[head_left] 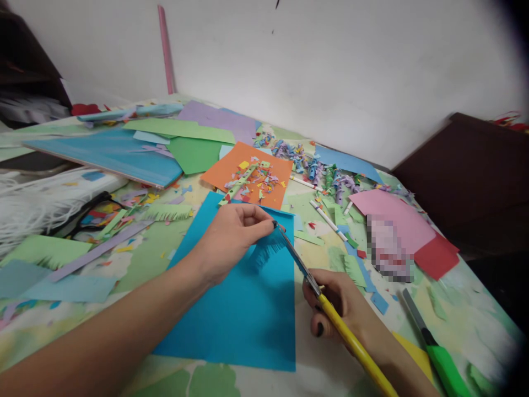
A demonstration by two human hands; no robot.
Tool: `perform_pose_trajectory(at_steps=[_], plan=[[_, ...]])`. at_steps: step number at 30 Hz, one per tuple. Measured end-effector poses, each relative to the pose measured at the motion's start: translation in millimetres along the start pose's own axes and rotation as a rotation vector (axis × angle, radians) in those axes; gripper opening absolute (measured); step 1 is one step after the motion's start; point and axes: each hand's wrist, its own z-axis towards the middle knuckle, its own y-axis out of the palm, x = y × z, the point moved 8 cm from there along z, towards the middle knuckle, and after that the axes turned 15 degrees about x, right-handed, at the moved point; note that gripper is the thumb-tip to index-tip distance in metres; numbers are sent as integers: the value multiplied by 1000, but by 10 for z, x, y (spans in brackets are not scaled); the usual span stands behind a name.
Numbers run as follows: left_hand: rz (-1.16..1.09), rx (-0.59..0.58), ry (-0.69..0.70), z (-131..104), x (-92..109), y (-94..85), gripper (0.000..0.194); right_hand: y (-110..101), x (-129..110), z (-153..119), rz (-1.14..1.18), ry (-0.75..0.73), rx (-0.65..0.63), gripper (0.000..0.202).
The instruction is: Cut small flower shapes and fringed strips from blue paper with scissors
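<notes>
My left hand (231, 237) is closed in a pinch over the blue sheet (243, 320). Between its fingertips is a small blue fringed paper strip (269, 248), its thin cuts hanging downward. In my right hand (336, 298) are scissors (298, 256) with long yellow handles, their blades pointing up and left. The blade tips meet the strip close to my left fingertips; whether they are parted there I cannot make out. Beyond my left hand lies an orange sheet (215, 171) scattered with paper scraps and a pale green strip (239, 184).
At the right lie a green-handled cutter (444, 364), pink paper (397, 218) and red paper (438, 256). Curled paper pieces (306, 160) gather near the wall. A blue board (111, 157), purple strip (99, 251) and white cords (20, 220) occupy the left.
</notes>
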Motion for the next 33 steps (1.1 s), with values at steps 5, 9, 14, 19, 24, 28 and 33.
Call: perform_pose_trajectory(at_steps=[5, 9, 14, 19, 24, 28, 33], plan=[[8, -1, 11, -2, -1, -8, 10, -11, 40, -4, -1, 28, 8, 43], [8, 4, 5, 4, -3, -8, 9, -3, 30, 2, -8, 18, 2, 45], [-5, 1, -1, 1, -3, -1, 9, -7, 20, 17, -35, -5, 9, 42], [-10, -5, 15, -5, 4, -6, 9, -14, 39, 16, -34, 21, 20, 41], [3, 3, 7, 8, -14, -13, 10, -13, 33, 13, -31, 29, 25, 38], [4, 6, 7, 9, -21, -9, 10, -9, 32, 8, -37, 40, 23, 37], [-2, -3, 12, 1, -10, -2, 9, -17, 43, 21, -63, 30, 32, 38]])
